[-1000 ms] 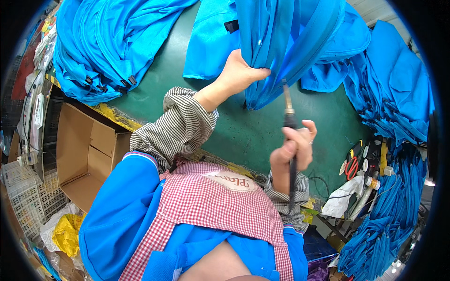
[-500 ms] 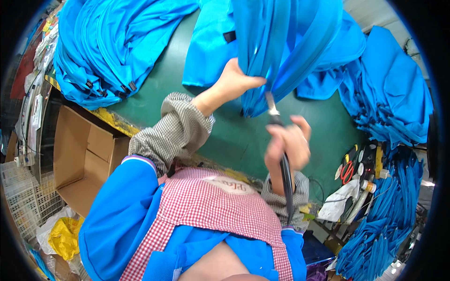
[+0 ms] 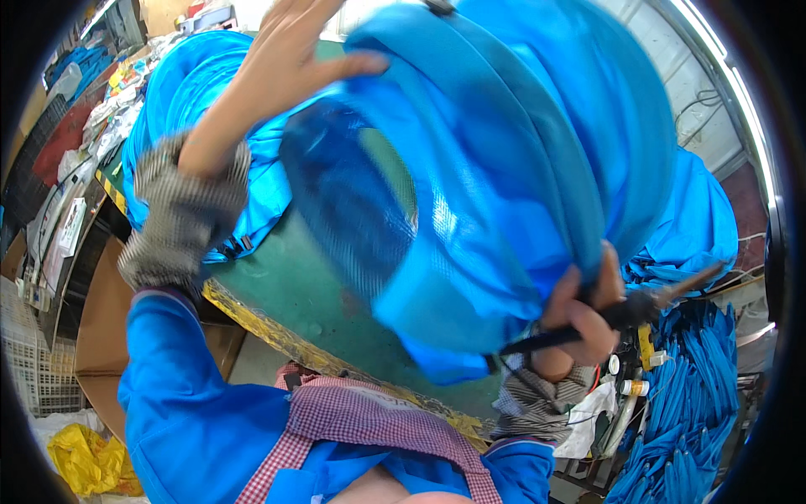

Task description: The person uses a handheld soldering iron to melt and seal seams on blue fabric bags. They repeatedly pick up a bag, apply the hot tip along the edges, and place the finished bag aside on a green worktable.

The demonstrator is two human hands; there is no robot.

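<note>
My left hand (image 3: 277, 71) is raised at the upper left with fingers spread, its thumb against a large blue fabric piece (image 3: 478, 160) with curved, layered edges, a dark mesh panel (image 3: 336, 202) and a black clip near the top. The piece is blurred and lifted over the green table (image 3: 285, 302). At the lower right, my right hand (image 3: 588, 323) is closed around a tool with a metal tip and black handle (image 3: 630, 312), its fingers touching the fabric's lower right.
Blue fabric stacks (image 3: 180, 76) lie at the back left and right (image 3: 701, 223); folded blue pieces (image 3: 697, 395) hang at the right. A cardboard box (image 3: 105, 353), yellow bag (image 3: 88, 454) and wire basket (image 3: 25, 344) are at the left. Small items (image 3: 634, 387) sit at the table's right edge.
My left hand has moved up and left and spread. The blue piece has swung up and opened, showing mesh. My right hand and the tool have moved right, the tool tilting from upright toward horizontal.
</note>
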